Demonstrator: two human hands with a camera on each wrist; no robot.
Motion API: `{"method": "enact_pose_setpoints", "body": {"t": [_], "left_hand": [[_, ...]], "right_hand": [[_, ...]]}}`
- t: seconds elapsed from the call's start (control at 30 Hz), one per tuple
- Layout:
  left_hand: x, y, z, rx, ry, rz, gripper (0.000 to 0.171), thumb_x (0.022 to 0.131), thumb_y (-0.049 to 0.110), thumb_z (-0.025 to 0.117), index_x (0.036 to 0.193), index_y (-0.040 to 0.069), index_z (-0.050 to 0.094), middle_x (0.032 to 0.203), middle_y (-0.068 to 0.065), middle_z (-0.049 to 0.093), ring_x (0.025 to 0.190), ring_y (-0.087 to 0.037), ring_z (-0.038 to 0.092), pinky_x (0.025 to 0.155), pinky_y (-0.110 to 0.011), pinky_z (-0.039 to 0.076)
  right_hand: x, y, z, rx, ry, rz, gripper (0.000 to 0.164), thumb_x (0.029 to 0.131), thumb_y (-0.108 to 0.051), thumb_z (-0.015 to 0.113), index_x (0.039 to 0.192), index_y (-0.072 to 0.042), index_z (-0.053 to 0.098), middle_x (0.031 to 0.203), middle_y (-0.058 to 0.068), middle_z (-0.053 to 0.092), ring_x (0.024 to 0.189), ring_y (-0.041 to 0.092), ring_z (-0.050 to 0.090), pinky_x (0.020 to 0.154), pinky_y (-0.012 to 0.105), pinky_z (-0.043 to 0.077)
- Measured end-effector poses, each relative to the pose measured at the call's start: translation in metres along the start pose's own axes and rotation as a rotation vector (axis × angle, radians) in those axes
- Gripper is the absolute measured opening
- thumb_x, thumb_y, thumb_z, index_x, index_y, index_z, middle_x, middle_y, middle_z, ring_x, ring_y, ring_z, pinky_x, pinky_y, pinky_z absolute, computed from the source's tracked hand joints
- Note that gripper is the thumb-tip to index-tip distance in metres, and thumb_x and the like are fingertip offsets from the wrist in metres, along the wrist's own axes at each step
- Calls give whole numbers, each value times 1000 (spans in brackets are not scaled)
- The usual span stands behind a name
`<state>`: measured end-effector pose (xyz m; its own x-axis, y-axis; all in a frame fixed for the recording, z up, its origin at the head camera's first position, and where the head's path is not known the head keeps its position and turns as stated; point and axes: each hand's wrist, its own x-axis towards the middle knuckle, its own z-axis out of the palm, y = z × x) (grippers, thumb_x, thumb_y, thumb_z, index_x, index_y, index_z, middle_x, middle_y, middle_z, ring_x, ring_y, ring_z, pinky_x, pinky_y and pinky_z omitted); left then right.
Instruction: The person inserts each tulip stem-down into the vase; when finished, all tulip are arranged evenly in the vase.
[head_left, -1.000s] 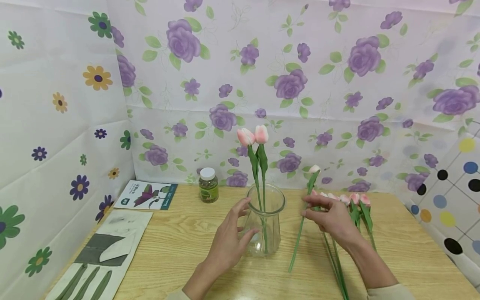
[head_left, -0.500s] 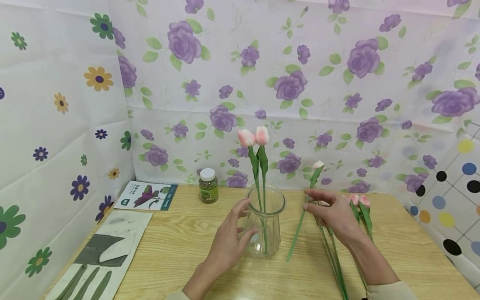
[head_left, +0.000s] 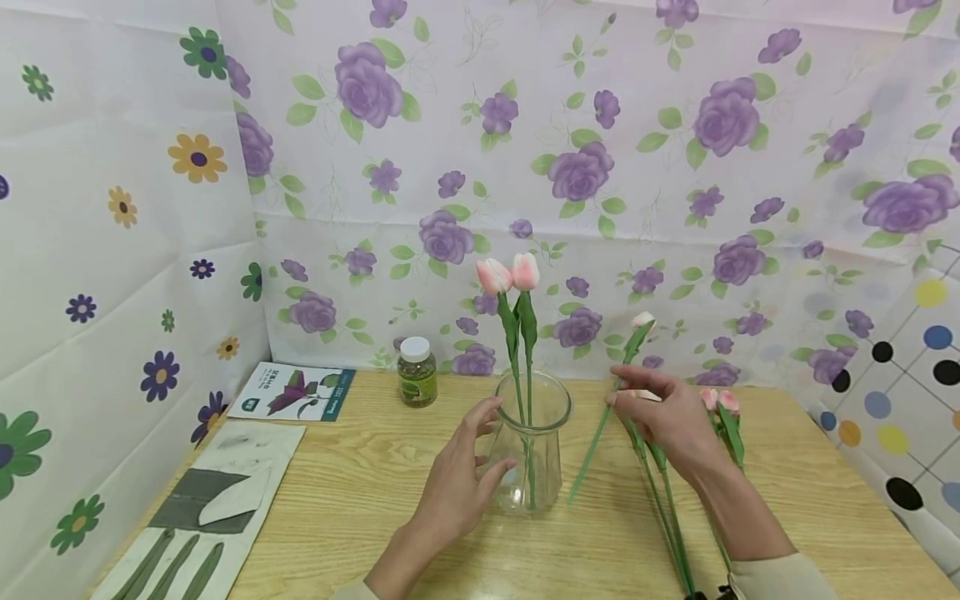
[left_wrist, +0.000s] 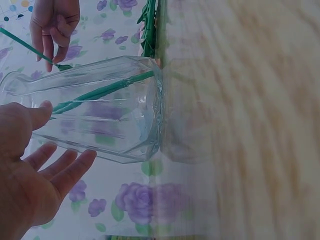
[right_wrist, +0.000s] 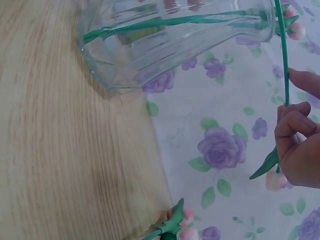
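Right hand (head_left: 667,421): fingers pinching one tulip (head_left: 636,342) by its stem. Left hand (head_left: 450,479): fingers spread beside one vase (head_left: 550,458) (contact unconfirmed), two upright tulips (head_left: 528,321) inside.

Home or studio, I can't tell: floral sheets (head_left: 525,183) hang beyond the right grip (head_left: 670,423), a wood-grain table (head_left: 352,492) below.
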<state>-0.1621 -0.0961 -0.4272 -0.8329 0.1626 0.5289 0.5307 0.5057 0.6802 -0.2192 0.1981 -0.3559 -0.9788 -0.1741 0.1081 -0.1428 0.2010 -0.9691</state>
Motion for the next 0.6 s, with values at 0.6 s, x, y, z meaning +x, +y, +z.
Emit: {"method": "enact_pose_setpoints", "body": {"t": [0.6], "left_hand": [[0, 1, -1, -15, -24, -9, 83, 94, 7, 79, 160, 21, 31, 145, -14, 58, 129, -33, 66, 88, -43, 67]], "right_hand": [[13, -14, 7, 98, 100, 15, 52, 98, -21, 79, 144, -6, 60, 100, -8, 61, 53, 6, 35, 52, 34, 24]]}}
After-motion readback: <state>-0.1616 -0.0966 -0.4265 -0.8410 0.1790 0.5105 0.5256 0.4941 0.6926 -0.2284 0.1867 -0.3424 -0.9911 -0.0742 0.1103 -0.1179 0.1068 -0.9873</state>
